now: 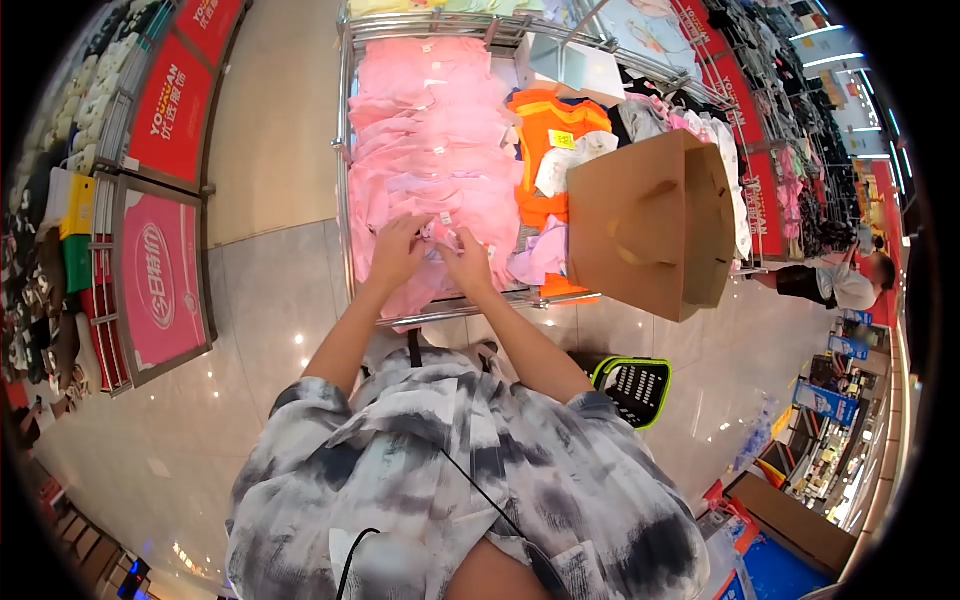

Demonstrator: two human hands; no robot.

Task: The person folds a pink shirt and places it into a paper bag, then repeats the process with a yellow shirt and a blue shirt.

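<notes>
A metal display bin (346, 150) holds a pile of pink folded garments (430, 130) with small white tags. My left hand (398, 250) and my right hand (468, 262) rest side by side on the near end of the pink pile, fingers pinching the fabric around a white tag. To the right of the pink pile lie orange garments (545, 125) and a lilac garment (545, 250). A brown paper bag (650, 225) with handles stands upright on the bin's right side.
A black shopping basket with a green rim (635, 385) sits on the tiled floor by my right side. Red and pink sign panels (160, 270) and shelves line the left aisle. Another person (835, 280) bends down at the far right among clothing racks.
</notes>
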